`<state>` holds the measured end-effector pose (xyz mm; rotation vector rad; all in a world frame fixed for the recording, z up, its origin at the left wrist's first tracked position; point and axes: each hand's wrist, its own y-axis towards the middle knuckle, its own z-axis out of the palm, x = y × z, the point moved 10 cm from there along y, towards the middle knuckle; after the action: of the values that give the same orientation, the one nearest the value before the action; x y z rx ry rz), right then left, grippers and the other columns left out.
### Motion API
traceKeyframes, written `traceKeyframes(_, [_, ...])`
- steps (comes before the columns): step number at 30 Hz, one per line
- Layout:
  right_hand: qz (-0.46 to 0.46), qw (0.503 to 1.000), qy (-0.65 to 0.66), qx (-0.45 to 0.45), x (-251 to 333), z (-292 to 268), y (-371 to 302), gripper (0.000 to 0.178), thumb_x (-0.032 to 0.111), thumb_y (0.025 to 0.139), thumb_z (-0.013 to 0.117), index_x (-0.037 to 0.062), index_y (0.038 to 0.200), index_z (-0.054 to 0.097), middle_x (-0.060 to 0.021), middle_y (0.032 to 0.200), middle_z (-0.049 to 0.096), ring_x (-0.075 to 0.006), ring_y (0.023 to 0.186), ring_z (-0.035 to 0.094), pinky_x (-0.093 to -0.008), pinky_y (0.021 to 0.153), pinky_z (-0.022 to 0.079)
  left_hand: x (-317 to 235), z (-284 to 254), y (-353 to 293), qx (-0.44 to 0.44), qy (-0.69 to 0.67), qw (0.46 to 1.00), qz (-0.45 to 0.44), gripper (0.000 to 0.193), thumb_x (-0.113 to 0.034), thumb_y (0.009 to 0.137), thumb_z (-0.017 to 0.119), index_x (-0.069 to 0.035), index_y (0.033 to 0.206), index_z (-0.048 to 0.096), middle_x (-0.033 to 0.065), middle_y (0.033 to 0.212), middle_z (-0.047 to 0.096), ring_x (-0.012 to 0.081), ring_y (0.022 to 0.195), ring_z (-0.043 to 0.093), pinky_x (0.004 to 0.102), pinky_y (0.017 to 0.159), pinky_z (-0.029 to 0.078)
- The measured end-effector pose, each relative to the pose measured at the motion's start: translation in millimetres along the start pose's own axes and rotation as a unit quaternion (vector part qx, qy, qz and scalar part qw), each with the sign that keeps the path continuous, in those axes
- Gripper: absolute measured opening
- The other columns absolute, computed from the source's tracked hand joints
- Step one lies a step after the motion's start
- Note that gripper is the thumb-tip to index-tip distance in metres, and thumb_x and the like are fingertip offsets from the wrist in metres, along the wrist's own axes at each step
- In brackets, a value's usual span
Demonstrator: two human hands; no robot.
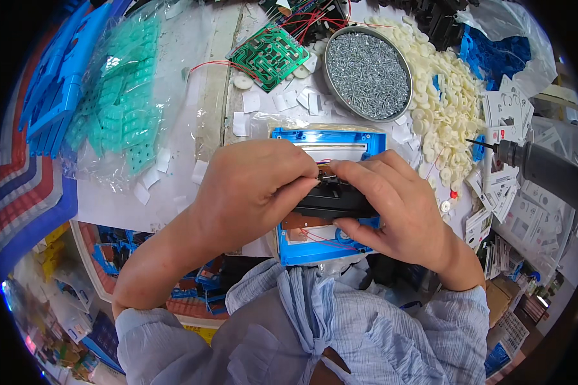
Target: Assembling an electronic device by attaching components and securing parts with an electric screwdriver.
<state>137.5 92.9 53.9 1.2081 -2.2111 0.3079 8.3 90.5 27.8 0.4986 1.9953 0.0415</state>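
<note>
A blue plastic casing [321,259] lies in front of me at the table's near edge, with thin red wires and a brown board inside. Over it is a black plastic part [334,204], a long block with small metal pieces on its far side. My right hand [401,208] grips this part from the right, thumb on the near side and fingers on the far side. My left hand [253,183] pinches with thumb and forefinger at its far left end. Whatever sits between those fingertips is too small to make out.
Beyond the casing stands a round metal bowl [328,72] of screws, beside a green circuit board [271,58] with red wires. Cream plastic discs [449,102] are heaped right of the bowl. A power screwdriver [539,163] juts in at right. Bagged teal parts [125,96] and blue panels [61,83] lie left.
</note>
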Motion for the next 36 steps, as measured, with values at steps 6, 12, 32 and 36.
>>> traceKeyframes(6, [0.017, 1.000, 0.012, 0.013, 1, -2, 2, 0.088, 0.007, 0.069, 0.087, -0.0005, 0.147, 0.047, -0.0150, 0.107, 0.068, -0.0321, 0.090, 0.064, -0.0394, 0.076, 0.054, -8, -2, -1, 0.009, 0.024, 0.999, 0.035, 0.014, 0.001, 0.082, 0.075, -0.002, 0.094, 0.069, 0.0102, 0.085, 0.068, 0.0281, 0.072, 0.067, 0.0356, 0.065, 0.053])
traceKeyframes(12, [0.015, 0.999, 0.031, -0.023, -6, -3, -5, 0.083, 0.009, 0.071, 0.085, -0.0013, 0.144, 0.047, -0.0136, 0.106, 0.068, -0.0315, 0.088, 0.064, -0.0391, 0.070, 0.055, -8, -1, 0, 0.019, 0.023, 0.999, 0.022, 0.016, 0.002, 0.081, 0.075, -0.003, 0.096, 0.069, 0.0104, 0.088, 0.070, 0.0296, 0.076, 0.069, 0.0363, 0.067, 0.054])
traceKeyframes(32, [0.016, 0.999, 0.043, -0.012, -10, -1, -2, 0.066, 0.012, 0.070, 0.084, 0.0007, 0.128, 0.052, -0.0118, 0.102, 0.065, -0.0312, 0.087, 0.063, -0.0398, 0.065, 0.055, -16, 19, 35, 0.175, 0.052, 0.981, 0.070, 0.007, -0.003, 0.084, 0.066, -0.002, 0.090, 0.061, 0.0126, 0.084, 0.059, 0.0362, 0.077, 0.062, 0.0449, 0.065, 0.049])
traceKeyframes(36, [0.018, 0.999, 0.045, -0.011, -11, -3, 0, 0.064, 0.012, 0.071, 0.084, 0.0014, 0.125, 0.052, -0.0112, 0.101, 0.064, -0.0313, 0.086, 0.063, -0.0399, 0.065, 0.055, -21, 23, 34, 0.172, 0.085, 0.977, 0.088, 0.010, -0.005, 0.081, 0.067, -0.003, 0.089, 0.062, 0.0119, 0.083, 0.059, 0.0354, 0.075, 0.062, 0.0443, 0.064, 0.050])
